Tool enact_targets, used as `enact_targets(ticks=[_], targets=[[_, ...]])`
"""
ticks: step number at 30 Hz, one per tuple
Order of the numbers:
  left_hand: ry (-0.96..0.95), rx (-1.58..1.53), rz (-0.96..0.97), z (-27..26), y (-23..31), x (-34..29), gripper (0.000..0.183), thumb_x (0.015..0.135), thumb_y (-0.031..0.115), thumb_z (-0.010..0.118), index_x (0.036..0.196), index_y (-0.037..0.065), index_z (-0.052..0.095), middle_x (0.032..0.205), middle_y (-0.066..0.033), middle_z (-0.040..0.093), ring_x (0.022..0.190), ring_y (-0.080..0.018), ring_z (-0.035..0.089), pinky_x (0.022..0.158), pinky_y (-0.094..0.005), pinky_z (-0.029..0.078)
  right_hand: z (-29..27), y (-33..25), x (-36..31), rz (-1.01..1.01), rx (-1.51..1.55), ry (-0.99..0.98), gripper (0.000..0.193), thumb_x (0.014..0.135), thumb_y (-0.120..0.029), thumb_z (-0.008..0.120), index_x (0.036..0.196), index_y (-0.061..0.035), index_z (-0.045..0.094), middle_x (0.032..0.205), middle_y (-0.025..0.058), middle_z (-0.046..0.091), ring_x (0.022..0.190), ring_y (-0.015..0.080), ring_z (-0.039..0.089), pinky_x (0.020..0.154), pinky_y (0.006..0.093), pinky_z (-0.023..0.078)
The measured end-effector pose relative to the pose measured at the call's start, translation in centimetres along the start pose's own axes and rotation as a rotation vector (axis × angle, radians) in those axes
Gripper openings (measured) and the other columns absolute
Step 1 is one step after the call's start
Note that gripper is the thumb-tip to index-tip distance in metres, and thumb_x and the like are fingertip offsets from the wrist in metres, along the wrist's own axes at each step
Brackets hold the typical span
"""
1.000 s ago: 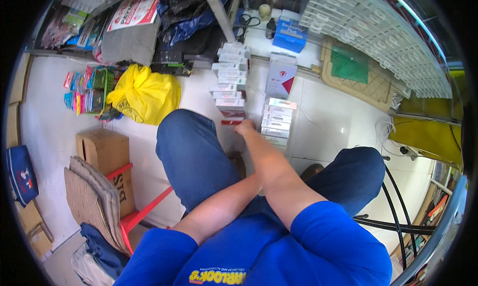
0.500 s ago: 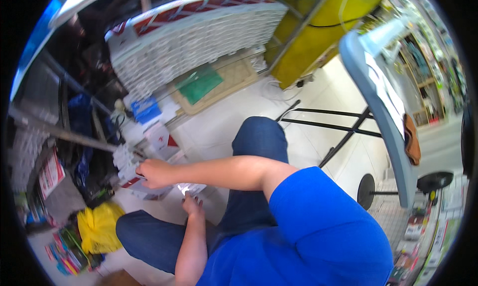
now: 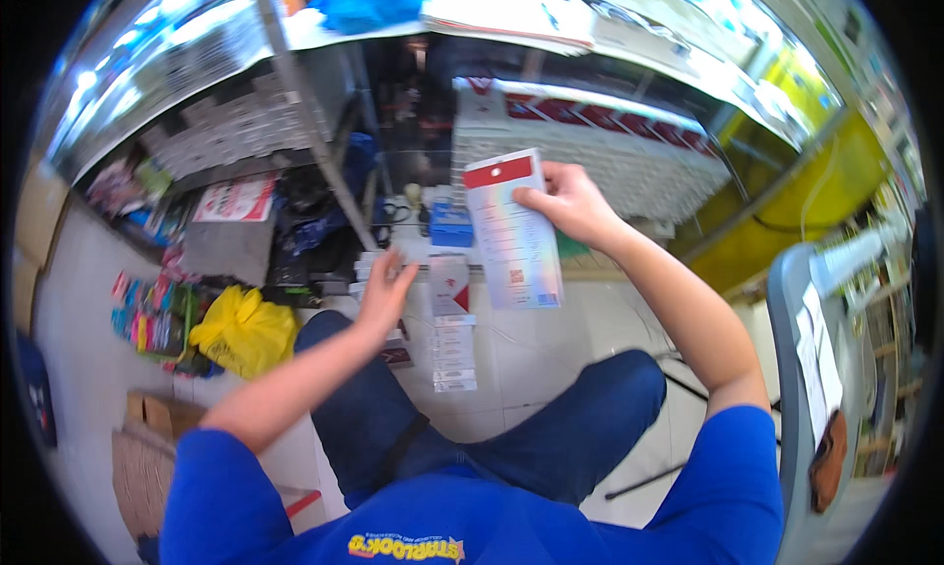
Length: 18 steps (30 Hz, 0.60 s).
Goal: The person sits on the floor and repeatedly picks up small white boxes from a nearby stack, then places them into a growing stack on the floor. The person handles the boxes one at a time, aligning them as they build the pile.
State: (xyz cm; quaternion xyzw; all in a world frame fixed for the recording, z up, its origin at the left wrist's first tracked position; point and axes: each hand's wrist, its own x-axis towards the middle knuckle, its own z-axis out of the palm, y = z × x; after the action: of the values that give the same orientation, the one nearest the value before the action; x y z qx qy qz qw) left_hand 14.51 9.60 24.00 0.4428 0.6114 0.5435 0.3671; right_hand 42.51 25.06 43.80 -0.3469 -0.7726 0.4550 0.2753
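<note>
Silvery and flat, with a red band across its top, the package (image 3: 511,245) is up in the right hand (image 3: 573,209), and that hand is closed on its right edge, thumb across the printed face! It's raised above the floor (image 3: 511,363), top tipped slightly left, in view before the white stacked rows (image 3: 644,172) on the far side. Over to the left hand (image 3: 383,297): partly open, fingers parted, nothing visible in its grasp, right by the white box stack (image 3: 362,270); whether it's touching, I can't tell. Between the knees, a row of white boxes (image 3: 454,354) runs toward the grey box with a red corner (image 3: 449,283), the blue box (image 3: 451,226) beyond it. Far left, the yellow bag (image 3: 244,331) sits beside colourful packets (image 3: 152,317).
</note>
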Motion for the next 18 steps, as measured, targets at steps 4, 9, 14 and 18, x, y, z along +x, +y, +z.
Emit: enact_targets(ticks=[4,9,14,18], targets=[[-0.365,-0.156,0.282,3.1,13.9,4.9,0.099,0.096,0.047,0.074,0.164,0.002,0.017,0.163,-0.0218,0.034,0.151,-0.035,0.035,0.122,-0.0461,0.032,5.2,-3.5,0.5,-0.266,0.085,0.292,0.036,0.091,-0.028,0.076,0.108,0.0028,0.067,0.081,0.0083,0.071,0.074,0.0106,0.061,0.071,0.0304,0.052],[-0.519,-0.28,0.298,6.5,15.9,3.4,0.109,0.083,0.057,0.083,0.157,0.0,0.026,0.14,-0.0135,0.049,0.136,-0.0252,0.047,0.116,-0.0388,0.037,8.3,-1.6,-1.1,-0.224,0.365,0.269,0.044,0.102,-0.039,0.068,0.123,-0.0019,0.058,0.097,0.0057,0.06,0.09,0.0113,0.058,0.077,0.0284,0.05],[-0.408,-0.827,-0.26,6.6,7.8,-1.0,0.06,0.099,0.033,0.07,0.147,0.003,0.049,0.134,-0.0097,0.063,0.122,-0.0218,0.062,0.102,-0.0371,0.051,10.2,5.7,-4.0,-0.063,-0.02,0.117,0.032,0.102,-0.027,0.069,0.122,-0.0023,0.066,0.105,0.0077,0.063,0.095,0.0131,0.059,0.079,0.0292,0.05],[-0.15,-1.135,-0.503,6.6,2.0,-3.9,0.044,0.105,0.03,0.062,0.139,0.002,0.059,0.129,-0.0131,0.07,0.113,-0.0246,0.07,0.095,-0.0423,0.057,14.2,11.9,-5.6,-0.042,-0.055,0.202,0.027,0.099,-0.019,0.073,0.113,0.0028,0.066,0.106,0.0099,0.068,0.09,0.0108,0.061,0.075,0.0283,0.052]])
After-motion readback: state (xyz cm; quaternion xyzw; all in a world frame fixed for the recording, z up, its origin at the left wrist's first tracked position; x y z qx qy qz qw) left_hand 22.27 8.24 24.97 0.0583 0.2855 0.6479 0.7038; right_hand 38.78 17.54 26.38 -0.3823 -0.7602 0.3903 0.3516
